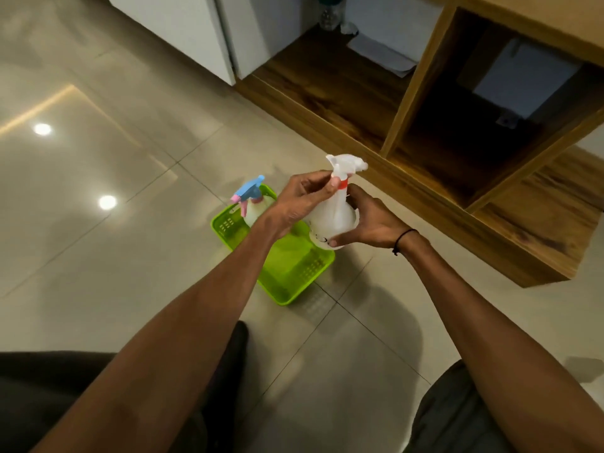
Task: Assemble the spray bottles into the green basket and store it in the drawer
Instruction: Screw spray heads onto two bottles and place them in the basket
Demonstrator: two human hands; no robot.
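A white spray bottle (330,217) with a white trigger head (347,163) and a red collar is held above the green basket (294,273) on the floor. My right hand (372,220) grips the bottle's body from the right and below. My left hand (302,199) pinches the neck at the red collar. A second bottle with a blue and pink trigger head (250,191) stands upright in the basket's far corner, partly hidden behind my left wrist.
A low wooden cabinet (457,132) with open dark compartments stands to the right and beyond the basket. White cabinet fronts (196,31) rise at the back. Glossy beige tiles (98,191) cover the floor. My knees in dark trousers frame the bottom corners.
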